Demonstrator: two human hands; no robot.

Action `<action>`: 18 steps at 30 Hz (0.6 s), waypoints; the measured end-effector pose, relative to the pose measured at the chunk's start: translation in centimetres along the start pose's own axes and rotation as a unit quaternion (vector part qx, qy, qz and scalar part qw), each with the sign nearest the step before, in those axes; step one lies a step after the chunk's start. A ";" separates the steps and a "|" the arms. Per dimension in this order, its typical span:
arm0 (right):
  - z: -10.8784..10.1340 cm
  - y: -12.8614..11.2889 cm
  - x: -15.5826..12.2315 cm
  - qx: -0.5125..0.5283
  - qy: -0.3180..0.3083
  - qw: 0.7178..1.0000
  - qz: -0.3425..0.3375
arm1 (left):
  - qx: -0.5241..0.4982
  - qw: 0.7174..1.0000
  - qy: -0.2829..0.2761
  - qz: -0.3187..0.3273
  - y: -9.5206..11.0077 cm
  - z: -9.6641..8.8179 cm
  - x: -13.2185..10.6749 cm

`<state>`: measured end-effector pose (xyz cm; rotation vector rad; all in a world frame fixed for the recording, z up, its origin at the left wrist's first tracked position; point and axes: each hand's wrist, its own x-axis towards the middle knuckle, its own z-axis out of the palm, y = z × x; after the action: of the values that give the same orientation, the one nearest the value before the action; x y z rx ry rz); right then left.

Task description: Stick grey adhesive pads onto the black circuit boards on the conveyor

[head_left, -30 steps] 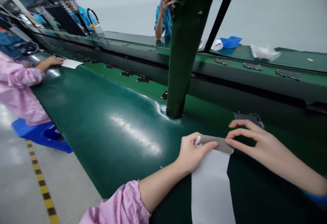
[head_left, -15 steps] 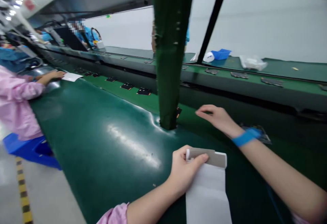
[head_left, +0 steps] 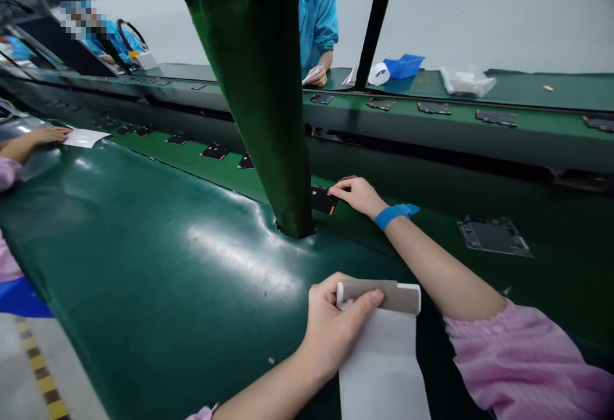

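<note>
My left hand (head_left: 330, 324) is closed round the top of a long white paper strip (head_left: 384, 369). Its upper end is rolled over with a grey face showing, and my thumb presses on that face. The strip hangs down past the bottom of the view. Farther off, my right hand (head_left: 352, 193), with a blue band at the wrist, has thumb and fingertips pinched at the upper right corner of a black circuit board (head_left: 323, 201). This board lies on the green belt, partly hidden behind a green-wrapped post (head_left: 288, 177).
A larger circuit board (head_left: 495, 236) lies on the belt to the right. Several black boards continue up the belt leftward. A co-worker's hand (head_left: 50, 134) holds white paper at the far left. Behind, a person in blue stands at a second line with a blue bin (head_left: 403, 66).
My right hand has moved left and forward to the black board's corner. My left hand keeps its hold on the paper strip. The view has turned somewhat to the right.
</note>
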<state>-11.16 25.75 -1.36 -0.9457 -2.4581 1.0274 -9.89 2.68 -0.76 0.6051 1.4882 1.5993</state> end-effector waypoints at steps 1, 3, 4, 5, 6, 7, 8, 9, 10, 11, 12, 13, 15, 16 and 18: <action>-0.1 0.1 -0.1 -0.007 0.001 1.000 0.004 | 0.000 1.000 0.000 -0.001 0.0 0.0 0.0; -0.4 0.1 -0.5 -0.020 0.002 1.000 0.013 | 0.001 1.000 -0.001 -0.002 0.1 0.0 0.1; -0.4 0.1 -0.6 -0.025 0.001 1.000 0.018 | 0.002 1.000 -0.001 -0.002 0.1 0.0 0.2; -0.5 0.1 -0.8 -0.029 -0.001 0.999 0.024 | 0.002 1.000 -0.001 -0.002 0.2 0.0 0.2; -0.5 0.2 -1.0 -0.034 -0.003 0.999 0.028 | 0.001 1.000 -0.001 -0.002 0.2 0.0 0.3; -0.4 0.3 -1.2 -0.041 -0.003 0.999 0.030 | 0.000 1.000 -0.001 -0.002 0.3 0.1 0.3; -0.4 0.4 -1.3 -0.052 0.001 0.998 0.027 | -0.002 1.000 0.000 -0.002 0.3 0.1 0.3; -0.3 0.5 -1.5 -0.065 0.013 0.998 0.022 | -0.004 1.000 0.000 -0.002 0.3 0.1 0.2; -0.3 0.7 -1.6 -0.078 0.031 0.996 0.016 | -0.006 1.000 -0.001 -0.002 0.4 0.1 0.2; -0.3 0.9 -1.7 -0.086 0.050 0.995 0.013 | -0.007 1.000 -0.002 -0.002 0.4 0.1 0.2; -0.4 1.1 -1.8 -0.088 0.067 0.994 0.016 | -0.008 1.000 -0.004 -0.002 0.4 0.1 0.1; -0.6 1.3 -1.8 -0.084 0.076 0.993 0.026 | -0.009 1.000 -0.006 -0.001 0.3 0.1 0.1; -1.1 1.2 -2.0 -0.066 0.065 0.994 0.058 | -0.010 1.000 -0.014 0.004 0.2 0.0 0.0; -1.4 1.0 -2.2 -0.061 0.055 0.994 0.072 | -0.010 1.000 -0.017 0.007 0.2 0.0 0.0; -1.8 0.0 -2.6 -0.066 0.045 0.993 0.083 | -0.007 1.000 -0.025 0.013 0.2 0.0 0.0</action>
<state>-8.33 24.90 -0.14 -1.2303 -2.4295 0.8583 -9.90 2.70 -0.58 0.6541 1.4368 1.6029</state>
